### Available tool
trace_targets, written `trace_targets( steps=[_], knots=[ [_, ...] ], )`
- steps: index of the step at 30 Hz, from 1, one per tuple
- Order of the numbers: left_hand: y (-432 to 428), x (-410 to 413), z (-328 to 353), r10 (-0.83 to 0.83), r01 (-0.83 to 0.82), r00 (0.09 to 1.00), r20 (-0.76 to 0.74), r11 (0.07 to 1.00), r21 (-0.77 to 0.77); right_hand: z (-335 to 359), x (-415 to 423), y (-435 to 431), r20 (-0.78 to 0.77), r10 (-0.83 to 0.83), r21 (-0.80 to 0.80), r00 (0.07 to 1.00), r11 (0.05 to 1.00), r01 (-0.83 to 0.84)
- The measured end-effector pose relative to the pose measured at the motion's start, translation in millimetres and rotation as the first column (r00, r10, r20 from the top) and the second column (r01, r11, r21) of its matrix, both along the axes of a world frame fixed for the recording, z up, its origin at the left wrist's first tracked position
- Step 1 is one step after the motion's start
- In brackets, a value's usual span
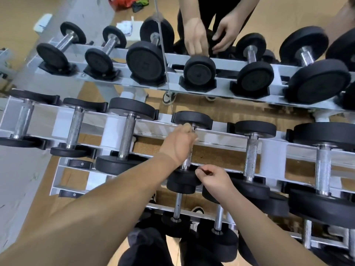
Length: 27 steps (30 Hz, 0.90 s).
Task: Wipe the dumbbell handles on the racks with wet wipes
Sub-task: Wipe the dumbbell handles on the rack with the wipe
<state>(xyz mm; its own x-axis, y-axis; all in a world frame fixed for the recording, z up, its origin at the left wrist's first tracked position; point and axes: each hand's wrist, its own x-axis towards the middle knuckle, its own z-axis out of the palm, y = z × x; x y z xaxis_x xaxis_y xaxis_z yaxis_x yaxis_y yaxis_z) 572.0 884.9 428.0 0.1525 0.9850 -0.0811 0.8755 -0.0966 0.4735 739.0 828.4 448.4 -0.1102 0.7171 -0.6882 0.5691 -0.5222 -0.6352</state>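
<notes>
From here: white rack (217,138), wooden gym floor (221,110). Left grip (179,143) clenches a dumbbell handle (186,163); right grip (215,179) curled, hold unclear.

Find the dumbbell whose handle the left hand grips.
Head view, centre: the dumbbell sits on the near rack's top tier between two bigger dumbbells, left hand round its handle.

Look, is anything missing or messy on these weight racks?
One slot is empty: two black cradles at the left end of the middle shelf hold no dumbbell. Red and green things lie loose on the floor beyond.
</notes>
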Motion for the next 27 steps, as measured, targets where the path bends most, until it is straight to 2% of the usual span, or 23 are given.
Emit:
trace_targets(
  steps=[2, 3, 4, 7, 9, 11, 13, 15, 17, 18, 22, 27],
  knots=[
    [-7.1, 9.0, 0.5, 0.187, -0.189, 0.979, 0.082, 0.982, 0.017, -0.7, -0.5, -4.0, -0.013, -0.011, 0.011, 1.000, 1.000, 0.011],
    [-14.3, 13.8, 0.1, 0.232, -0.232, 0.967, 0.106, 0.973, -0.011, -1.4, -0.8, -6.1, -0.015, -0.018, 0.019, 1.000, 1.000, 0.018],
    [-22.7, 16.8, 0.9, 0.217, -0.213, 0.969, 0.121, 0.976, -0.040, -2.8, -1.1, -8.3, -0.015, -0.025, 0.029, 1.000, 0.999, 0.026],
    [-43.3, 14.0, 4.9, 0.008, 0.013, 0.995, 0.098, 0.977, -0.212, -4.7, -1.8, -8.6, -0.005, -0.045, 0.034, 0.999, 0.998, 0.045],
    [-45.8, 4.1, 9.4, -0.020, 0.065, 0.989, 0.146, 0.947, -0.315, -4.1, -2.5, -7.0, -0.003, -0.058, 0.027, 0.998, 0.998, 0.058],
    [-38.6, -4.6, 17.2, 0.044, 0.007, 0.981, 0.188, 0.965, -0.261, -3.2, -2.0, -6.3, -0.016, -0.076, 0.009, 0.997, 0.997, 0.076],
    [-21.5, -11.3, 21.8, 0.172, -0.170, 0.958, 0.228, 0.985, -0.031, -2.5, -0.7, -6.8, -0.013, -0.071, 0.002, 0.997, 0.997, 0.071],
    [-3.5, -11.3, 25.4, 0.280, -0.301, 0.904, 0.324, 0.954, 0.016, -4.1, 0.5, -7.3, -0.023, -0.072, 0.005, 0.997, 0.997, 0.072],
    [5.2, -4.9, 21.6, 0.250, -0.271, 0.884, 0.395, 0.962, -0.002, -4.7, 0.3, -6.3, -0.024, -0.077, 0.003, 0.997, 0.997, 0.077],
    [4.4, -2.9, 15.9, 0.226, -0.253, 0.895, 0.385, 0.967, 0.020, -4.5, 0.5, -6.3, -0.020, -0.074, 0.003, 0.997, 0.997, 0.074],
    [-6.4, -7.0, -2.4, 0.201, -0.227, 0.934, 0.294, 0.972, 0.057, -3.3, 0.3, -6.3, -0.016, -0.070, 0.016, 0.997, 0.997, 0.070],
    [3.1, -8.7, 2.5, 0.077, -0.073, 0.983, 0.165, 0.997, -0.028, -2.2, -2.2, -5.5, 0.010, -0.063, 0.010, 0.998, 0.998, 0.063]
  ],
)
